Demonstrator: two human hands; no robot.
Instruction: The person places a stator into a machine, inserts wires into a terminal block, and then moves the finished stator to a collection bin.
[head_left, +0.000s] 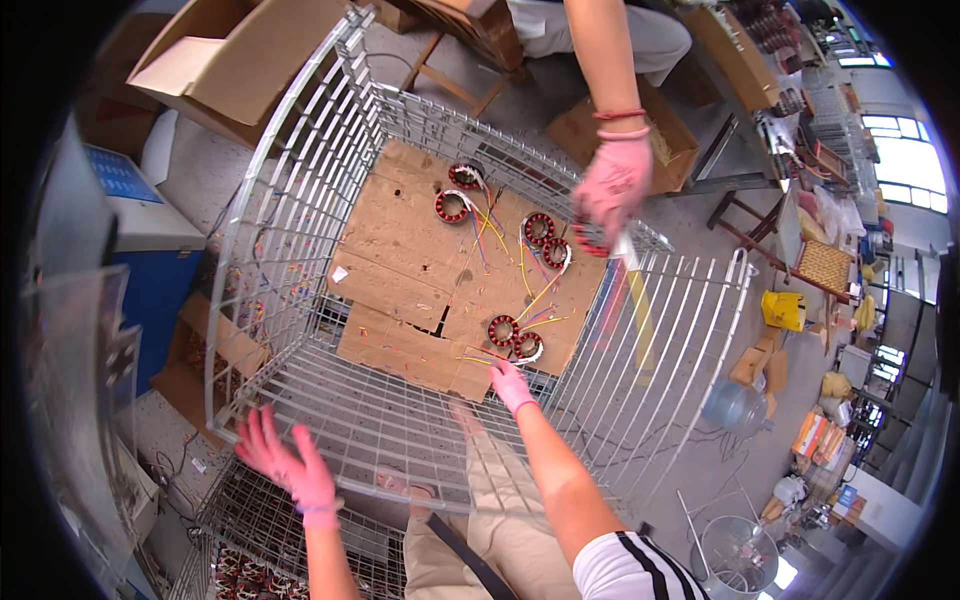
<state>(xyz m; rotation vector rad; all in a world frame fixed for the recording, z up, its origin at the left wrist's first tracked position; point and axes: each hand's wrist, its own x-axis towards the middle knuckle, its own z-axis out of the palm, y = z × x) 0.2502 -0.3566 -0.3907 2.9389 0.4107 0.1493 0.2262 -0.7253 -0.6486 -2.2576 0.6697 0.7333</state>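
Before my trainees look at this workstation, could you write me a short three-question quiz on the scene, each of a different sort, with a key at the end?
1. Count: how many wound rings lie on the cardboard inside the wire basket?
2. True or false: the person's left hand has its fingers spread.
3. Identify: which of the person's two hands is closer to the pair of rings lowest in the picture?

Key
1. Six, set out in three pairs.
2. True.
3. The right hand, which is right beside that pair.
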